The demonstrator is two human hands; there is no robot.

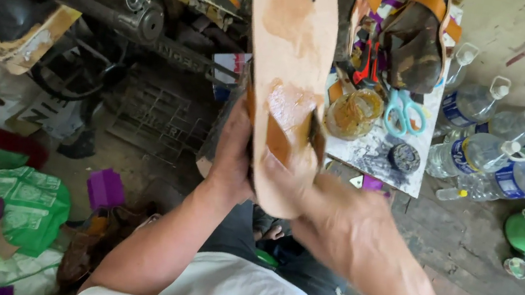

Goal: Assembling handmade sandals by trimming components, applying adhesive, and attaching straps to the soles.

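Both our hands are gripping the sole's near end: left hand (231,157) is clasping its left edge, right hand (341,225) is pinching the strap (291,138). We are holding the sole (288,54) up, its long axis pointing away over the table (372,153).

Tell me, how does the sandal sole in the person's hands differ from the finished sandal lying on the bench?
The sandal sole is pale tan, turned underside up, with shiny glue patches, and is gripped by the left hand and right hand. The finished sandal is dark, already carries orange-tan straps and rests untouched. Both are footwear pieces with orange-tan strap leather.
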